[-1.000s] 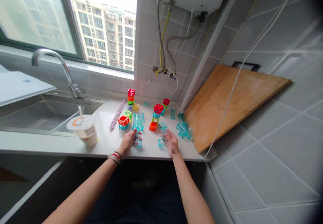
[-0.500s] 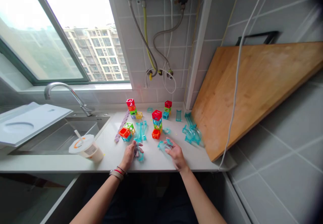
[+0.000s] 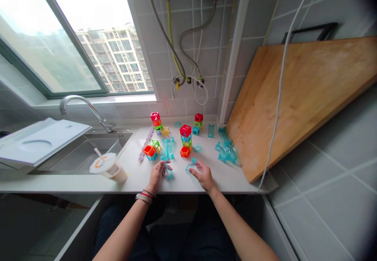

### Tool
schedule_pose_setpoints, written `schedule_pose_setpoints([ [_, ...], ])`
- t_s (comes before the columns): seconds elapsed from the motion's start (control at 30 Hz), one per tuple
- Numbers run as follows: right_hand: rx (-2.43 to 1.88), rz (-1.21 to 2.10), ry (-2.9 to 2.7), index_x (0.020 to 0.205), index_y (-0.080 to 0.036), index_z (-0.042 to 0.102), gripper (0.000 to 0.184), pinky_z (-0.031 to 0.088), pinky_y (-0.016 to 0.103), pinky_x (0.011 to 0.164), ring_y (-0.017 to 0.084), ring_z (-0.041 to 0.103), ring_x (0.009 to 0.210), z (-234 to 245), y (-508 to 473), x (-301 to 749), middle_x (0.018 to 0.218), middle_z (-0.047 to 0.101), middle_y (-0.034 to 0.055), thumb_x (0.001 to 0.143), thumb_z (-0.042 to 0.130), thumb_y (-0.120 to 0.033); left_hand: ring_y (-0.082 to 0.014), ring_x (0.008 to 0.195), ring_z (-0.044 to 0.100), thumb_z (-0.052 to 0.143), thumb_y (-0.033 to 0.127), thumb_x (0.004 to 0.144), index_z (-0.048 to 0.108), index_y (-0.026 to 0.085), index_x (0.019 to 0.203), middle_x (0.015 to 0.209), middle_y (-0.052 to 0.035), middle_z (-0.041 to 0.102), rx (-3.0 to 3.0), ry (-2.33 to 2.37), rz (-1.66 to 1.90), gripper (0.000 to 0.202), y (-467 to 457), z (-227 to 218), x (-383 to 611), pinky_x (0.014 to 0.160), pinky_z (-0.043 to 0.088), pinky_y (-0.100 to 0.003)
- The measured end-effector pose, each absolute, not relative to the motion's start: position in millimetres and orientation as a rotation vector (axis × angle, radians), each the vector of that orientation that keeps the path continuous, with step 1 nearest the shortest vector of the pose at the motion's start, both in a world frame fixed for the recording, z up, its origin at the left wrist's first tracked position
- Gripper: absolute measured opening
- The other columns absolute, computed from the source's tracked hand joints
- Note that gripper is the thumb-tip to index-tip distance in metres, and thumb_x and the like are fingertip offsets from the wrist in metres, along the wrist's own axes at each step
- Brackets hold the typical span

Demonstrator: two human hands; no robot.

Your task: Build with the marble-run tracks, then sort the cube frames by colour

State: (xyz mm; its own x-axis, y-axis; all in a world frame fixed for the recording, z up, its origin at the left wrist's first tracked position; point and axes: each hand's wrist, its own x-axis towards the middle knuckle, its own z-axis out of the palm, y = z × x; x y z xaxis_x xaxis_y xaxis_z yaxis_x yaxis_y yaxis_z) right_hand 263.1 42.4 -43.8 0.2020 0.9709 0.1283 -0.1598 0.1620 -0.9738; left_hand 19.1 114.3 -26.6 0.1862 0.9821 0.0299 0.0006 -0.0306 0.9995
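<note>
My left hand (image 3: 156,176) is closed around a clear teal plastic track piece (image 3: 169,172) near the counter's front edge. My right hand (image 3: 204,175) pinches another teal track piece (image 3: 191,164) by its side, apart from the first. Just beyond the hands stands a tower of coloured see-through cubes (image 3: 185,133), red on top, with an orange-red cube (image 3: 185,152) at its foot. Left of it lie long teal track pieces (image 3: 168,148) and a low cluster of red, green and blue cubes (image 3: 149,150).
Two more cube stacks, one left (image 3: 155,118) and one right (image 3: 198,118), stand farther back. Curved teal tracks (image 3: 227,152) lie beside the leaning wooden board (image 3: 294,92). At left are a lidded drink cup (image 3: 113,170), the sink (image 3: 88,151) and the tap (image 3: 82,99).
The camera view has shifted slightly. My right hand's fingers have drawn in on its track piece, which now sits at a different angle. My left hand keeps hold of its piece.
</note>
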Motion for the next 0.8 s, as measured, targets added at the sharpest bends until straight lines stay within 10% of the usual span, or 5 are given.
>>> schedule_pose_setpoints([
  [0.33,-1.100,1.012,-1.232,0.093,-0.015,0.082,0.048,0.055,0.034,0.075,0.022,0.068,0.080,-1.7,71.1,195.9,0.081,0.075,0.0056,0.085,0.073,-0.061,-0.0198,0.093,0.071,0.064,0.041,0.103,0.066,0.015,0.124,0.116,-0.0083,0.071,1.386,0.957,1.027,0.033,125.6,-45.4,11.5,0.080,0.062,-0.038],
  [0.8,-1.118,0.935,-1.168,0.115,-0.017,0.079,0.061,0.057,0.037,0.083,0.025,0.071,0.095,-32.0,63.6,179.6,0.105,0.077,0.0101,0.080,0.077,-0.067,-0.0242,0.107,0.070,0.066,0.037,0.102,0.065,0.017,0.129,0.128,-0.0102,0.068,1.480,0.947,1.018,0.034,122.1,-38.7,12.7,0.090,0.062,-0.044],
])
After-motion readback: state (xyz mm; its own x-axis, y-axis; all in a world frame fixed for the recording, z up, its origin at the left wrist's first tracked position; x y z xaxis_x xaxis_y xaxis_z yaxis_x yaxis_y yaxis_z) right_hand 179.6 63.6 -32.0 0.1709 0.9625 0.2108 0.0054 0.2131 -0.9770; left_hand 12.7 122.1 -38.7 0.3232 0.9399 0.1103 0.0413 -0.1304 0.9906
